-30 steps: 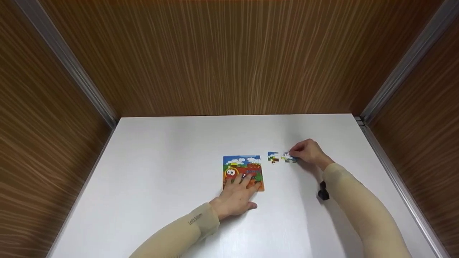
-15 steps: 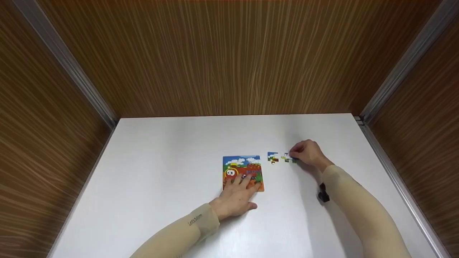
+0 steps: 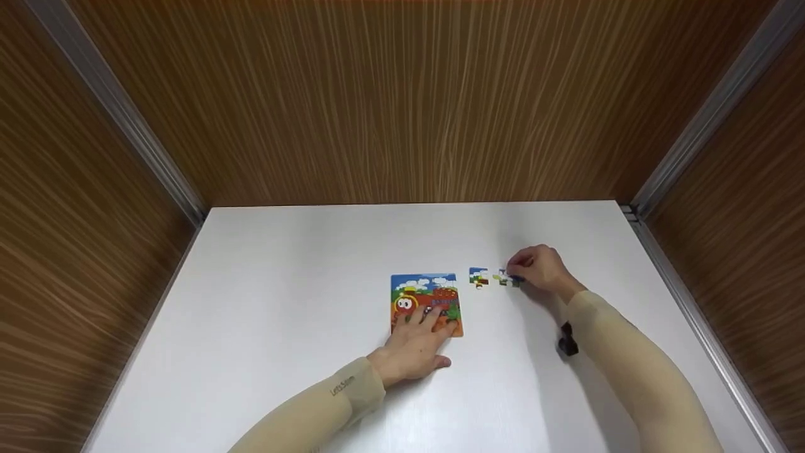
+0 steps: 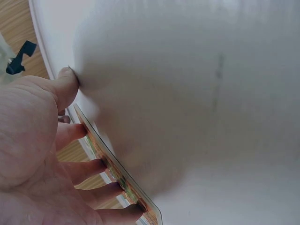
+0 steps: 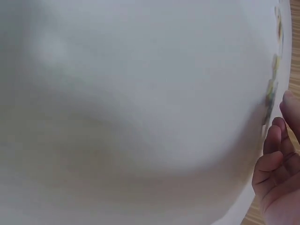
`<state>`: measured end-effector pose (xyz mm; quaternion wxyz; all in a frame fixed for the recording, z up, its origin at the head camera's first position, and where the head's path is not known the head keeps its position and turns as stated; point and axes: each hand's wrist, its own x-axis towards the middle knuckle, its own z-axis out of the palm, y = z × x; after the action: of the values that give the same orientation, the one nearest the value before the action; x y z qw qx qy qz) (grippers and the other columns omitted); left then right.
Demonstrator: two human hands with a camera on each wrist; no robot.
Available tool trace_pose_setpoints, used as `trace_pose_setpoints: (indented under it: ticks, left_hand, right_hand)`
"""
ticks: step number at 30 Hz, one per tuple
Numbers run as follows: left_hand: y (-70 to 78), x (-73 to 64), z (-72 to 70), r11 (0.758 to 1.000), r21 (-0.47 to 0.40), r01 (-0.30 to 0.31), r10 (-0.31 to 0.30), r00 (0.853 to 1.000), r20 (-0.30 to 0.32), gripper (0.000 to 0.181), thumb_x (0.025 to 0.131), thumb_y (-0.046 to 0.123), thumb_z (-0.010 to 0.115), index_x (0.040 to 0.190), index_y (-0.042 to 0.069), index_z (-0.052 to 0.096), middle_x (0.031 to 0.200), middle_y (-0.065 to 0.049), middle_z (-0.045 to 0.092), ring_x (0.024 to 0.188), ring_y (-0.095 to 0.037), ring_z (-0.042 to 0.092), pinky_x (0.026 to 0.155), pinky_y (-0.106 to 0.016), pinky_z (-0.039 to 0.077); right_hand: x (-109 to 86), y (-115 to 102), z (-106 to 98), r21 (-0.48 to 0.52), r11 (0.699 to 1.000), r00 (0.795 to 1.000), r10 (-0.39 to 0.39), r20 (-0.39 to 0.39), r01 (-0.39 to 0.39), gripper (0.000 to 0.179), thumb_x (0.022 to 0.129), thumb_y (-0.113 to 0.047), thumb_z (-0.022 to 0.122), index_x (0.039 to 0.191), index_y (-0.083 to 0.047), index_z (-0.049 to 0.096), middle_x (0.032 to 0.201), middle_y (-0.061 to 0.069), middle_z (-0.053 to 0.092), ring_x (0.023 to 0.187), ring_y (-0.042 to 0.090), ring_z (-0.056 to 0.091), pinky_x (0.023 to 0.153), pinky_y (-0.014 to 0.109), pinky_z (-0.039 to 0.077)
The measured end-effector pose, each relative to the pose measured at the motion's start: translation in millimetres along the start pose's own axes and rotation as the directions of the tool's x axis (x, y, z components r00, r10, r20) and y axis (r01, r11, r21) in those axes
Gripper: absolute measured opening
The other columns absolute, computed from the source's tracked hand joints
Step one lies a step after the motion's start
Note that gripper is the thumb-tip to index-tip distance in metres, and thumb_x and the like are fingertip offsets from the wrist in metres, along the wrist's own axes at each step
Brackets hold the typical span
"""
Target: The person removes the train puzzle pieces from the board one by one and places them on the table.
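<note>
A colourful jigsaw puzzle (image 3: 422, 282) with a cartoon train picture lies on the white table. My left hand (image 3: 414, 347) rests on its lower part, fingers spread and thumb out to the side; the left wrist view shows the fingertips on the puzzle's face (image 4: 111, 158). To the right lies a small loose cluster of jigsaw pieces (image 3: 478, 275), apart from the puzzle. My right hand (image 3: 542, 272) pinches the right end of a second group of joined jigsaw pieces (image 3: 505, 278) between thumb and curled fingers. Those fingers partly hide it. In the right wrist view, the pieces (image 5: 270, 96) look blurred beside the thumb.
The white table (image 3: 302, 314) extends around both hands. Wood-patterned panels (image 3: 402, 100) rise behind it and on both sides, with metal rails at the corners. A black wrist device (image 3: 567, 340) sits under the right forearm.
The joined jigsaw pieces at my right fingertips have shifted very slightly. My left hand and the puzzle have stayed in place.
</note>
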<state>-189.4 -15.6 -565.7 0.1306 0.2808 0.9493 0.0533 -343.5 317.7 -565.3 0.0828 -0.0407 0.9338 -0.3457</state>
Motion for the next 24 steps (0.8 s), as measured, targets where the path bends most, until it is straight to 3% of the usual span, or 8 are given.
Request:
trace_pose_setpoints:
  ticks: [10,24]
  left_hand:
    - [1.4,-1.0,0.6,1.000,-0.019,0.003,-0.003,1.000,0.002,0.075,0.109,0.057,0.066,0.176,0.033,0.040,0.187,-0.012,0.031,0.173,-0.045,0.028,0.137,-0.071,0.030]
    - [0.7,-0.6,1.4,1.000,-0.017,0.000,0.000,1.000,-0.002,0.075,0.109,0.058,0.066,0.175,0.033,0.041,0.187,-0.012,0.031,0.172,-0.045,0.031,0.136,-0.071,0.032]
  right_hand:
    - [-6.7,-27,1,0.039,0.997,0.998,-0.064,0.006,0.063,0.018,0.106,-0.020,0.078,0.119,-0.009,0.085,0.117,0.013,0.080,0.099,0.024,0.064,0.078,0.029,0.053]
    - [-4.0,-61,29,0.085,0.975,0.974,-0.214,0.069,0.208,0.024,0.100,-0.014,0.082,0.120,-0.001,0.083,0.112,0.019,0.081,0.089,0.018,0.068,0.069,0.021,0.054]
